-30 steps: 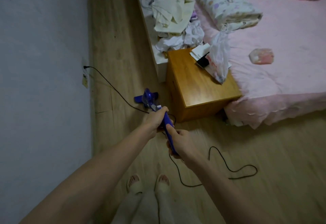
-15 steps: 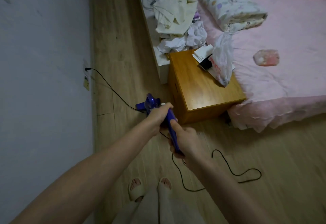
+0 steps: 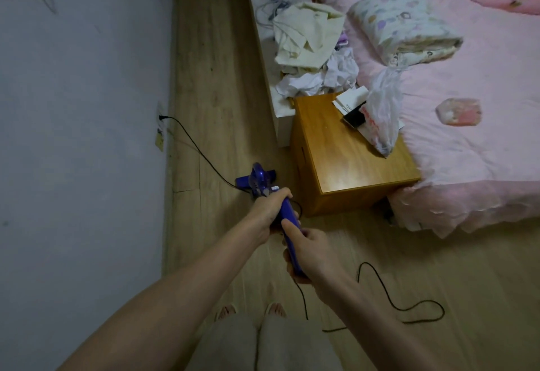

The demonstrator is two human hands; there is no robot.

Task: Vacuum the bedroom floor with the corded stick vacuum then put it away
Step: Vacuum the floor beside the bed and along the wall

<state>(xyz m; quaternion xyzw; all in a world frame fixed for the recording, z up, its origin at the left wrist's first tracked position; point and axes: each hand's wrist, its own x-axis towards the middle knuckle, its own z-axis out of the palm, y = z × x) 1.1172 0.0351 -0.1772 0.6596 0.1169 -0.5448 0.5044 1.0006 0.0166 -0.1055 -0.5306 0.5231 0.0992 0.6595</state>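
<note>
Both bare forearms reach forward and down, converging ahead of the body. The left hand is farther out, its fingers curled round the upper part of a blue handle. The right hand grips the same handle lower down, thumb lying along its top, wrist bent slightly.

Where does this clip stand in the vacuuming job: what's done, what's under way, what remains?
Done: the cord is plugged into the wall socket. Under way: both the left hand and right hand grip the purple vacuum, its head on the floor between the wall and the wooden nightstand. Left: how much floor is already covered cannot be told; the vacuum is not yet unplugged or put away.
</note>
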